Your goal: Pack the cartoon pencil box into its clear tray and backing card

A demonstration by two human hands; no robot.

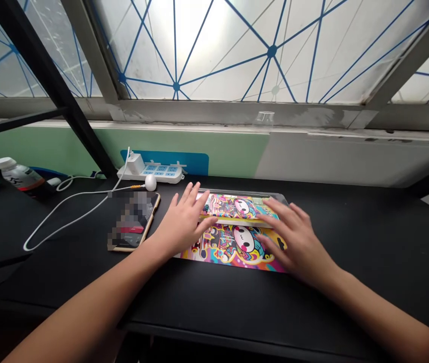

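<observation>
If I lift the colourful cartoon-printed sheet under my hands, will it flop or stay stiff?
The colourful cartoon-printed sheet probably flops: it looks thin and appears folded over itself. Its glossy face may slide on the black tabletop.

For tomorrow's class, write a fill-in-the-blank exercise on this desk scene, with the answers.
The left hand and right hand rest on the cartoon-printed sheet, and the ____ lies just left of the left hand.
The desk beneath them is ____.
The power strip behind the sheet has ____ switches.
The bottle at the far left has a ____ cap.

Missing words: phone; black; blue; white.
</observation>
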